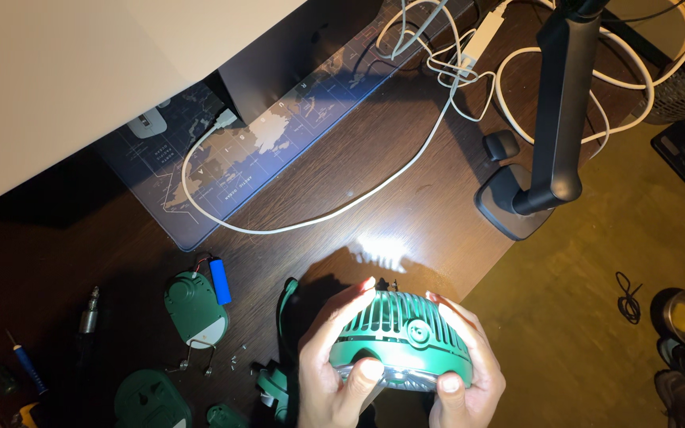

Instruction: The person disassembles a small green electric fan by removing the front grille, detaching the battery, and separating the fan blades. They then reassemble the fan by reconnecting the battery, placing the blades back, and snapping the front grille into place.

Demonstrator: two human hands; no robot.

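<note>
Both hands clasp round green ribbed plastic fan housing (403,341) above near desk edge: left hand (333,372) wraps left rim, right hand (469,372) right rim, thumbs on front. Risk: housing slips, falls past dark wooden desk (374,158) edge to floor; tiny loose screws (239,355) scatter if nudged. Free room between housing and white cable (295,226)

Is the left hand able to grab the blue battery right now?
Probably not straight away: the left hand and the right hand both grip the green fan grille. The blue battery lies uncovered on the desk to its left, so nothing blocks the way.
</note>
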